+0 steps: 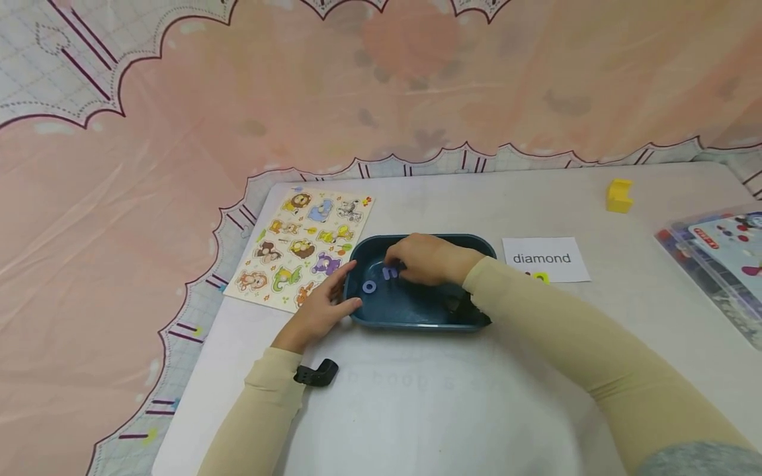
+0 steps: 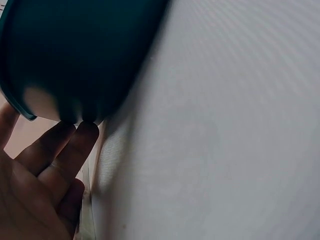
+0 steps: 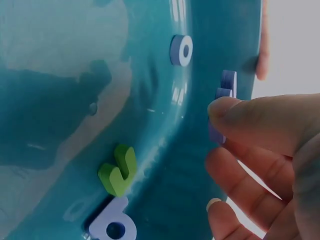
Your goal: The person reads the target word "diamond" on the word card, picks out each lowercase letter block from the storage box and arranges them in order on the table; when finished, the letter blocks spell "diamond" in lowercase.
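Observation:
A dark blue-green tray (image 1: pixel 417 326) stands on the white table. My left hand (image 1: pixel 318 311) is at the tray's left end, fingers spread; in the left wrist view its fairly straight fingertips (image 2: pixel 89 130) touch the outer wall. Over the tray, my right hand (image 1: pixel 431 258) pinches a purple toy letter (image 3: pixel 218 134) between thumb and fingers; the thumb hides part of its shape. Nearby in the tray lies a purple letter o (image 3: pixel 185 51). A green curved letter (image 3: pixel 119 172) and a purple ring-shaped letter with a stem (image 3: pixel 125 231) lie farther inside.
Left of the tray lies an animal sticker sheet (image 1: pixel 286 254). To its right is a white card (image 1: pixel 550 254) reading "diamond", with a yellow piece (image 1: pixel 540 277) by its lower edge. A yellow block (image 1: pixel 619 196) and a plastic case (image 1: pixel 714 264) are farther right.

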`<action>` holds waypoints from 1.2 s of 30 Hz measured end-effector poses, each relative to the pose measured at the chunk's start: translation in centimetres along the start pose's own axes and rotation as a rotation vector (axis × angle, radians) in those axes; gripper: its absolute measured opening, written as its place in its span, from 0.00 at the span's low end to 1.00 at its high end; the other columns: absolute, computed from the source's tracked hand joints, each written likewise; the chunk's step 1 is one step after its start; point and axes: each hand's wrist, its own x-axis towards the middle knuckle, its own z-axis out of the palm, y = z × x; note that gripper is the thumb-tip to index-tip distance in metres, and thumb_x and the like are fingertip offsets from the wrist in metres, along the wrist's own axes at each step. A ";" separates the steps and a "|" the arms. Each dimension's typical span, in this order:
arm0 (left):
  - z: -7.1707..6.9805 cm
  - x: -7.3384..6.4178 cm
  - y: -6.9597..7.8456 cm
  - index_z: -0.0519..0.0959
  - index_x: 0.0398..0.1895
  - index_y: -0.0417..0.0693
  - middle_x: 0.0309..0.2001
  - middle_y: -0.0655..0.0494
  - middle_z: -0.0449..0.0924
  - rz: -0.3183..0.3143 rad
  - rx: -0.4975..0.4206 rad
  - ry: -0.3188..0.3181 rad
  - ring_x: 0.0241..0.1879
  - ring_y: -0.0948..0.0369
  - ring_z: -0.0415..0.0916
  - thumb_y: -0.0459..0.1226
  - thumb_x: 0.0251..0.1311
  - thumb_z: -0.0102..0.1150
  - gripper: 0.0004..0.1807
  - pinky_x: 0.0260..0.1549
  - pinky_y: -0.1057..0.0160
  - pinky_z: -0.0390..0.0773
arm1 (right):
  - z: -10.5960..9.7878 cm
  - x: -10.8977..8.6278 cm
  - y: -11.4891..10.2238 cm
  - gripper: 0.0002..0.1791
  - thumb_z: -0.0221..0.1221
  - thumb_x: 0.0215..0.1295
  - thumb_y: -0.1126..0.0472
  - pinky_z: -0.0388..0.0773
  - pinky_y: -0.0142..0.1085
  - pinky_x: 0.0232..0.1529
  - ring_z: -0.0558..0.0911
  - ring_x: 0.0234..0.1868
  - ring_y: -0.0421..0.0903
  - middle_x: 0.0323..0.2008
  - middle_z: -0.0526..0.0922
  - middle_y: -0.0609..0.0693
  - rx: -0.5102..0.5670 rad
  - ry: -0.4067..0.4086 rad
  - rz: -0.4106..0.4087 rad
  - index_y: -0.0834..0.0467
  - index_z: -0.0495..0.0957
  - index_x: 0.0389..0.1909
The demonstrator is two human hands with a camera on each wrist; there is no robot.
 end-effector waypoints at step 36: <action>0.0 0.0 0.0 0.56 0.79 0.58 0.75 0.39 0.57 0.006 -0.001 0.008 0.73 0.43 0.57 0.42 0.65 0.65 0.42 0.69 0.42 0.56 | -1.7 -7.5 3.1 0.14 0.63 0.66 0.67 0.76 0.48 0.57 0.82 0.49 0.51 0.49 0.85 0.54 0.021 0.164 0.014 0.63 0.83 0.52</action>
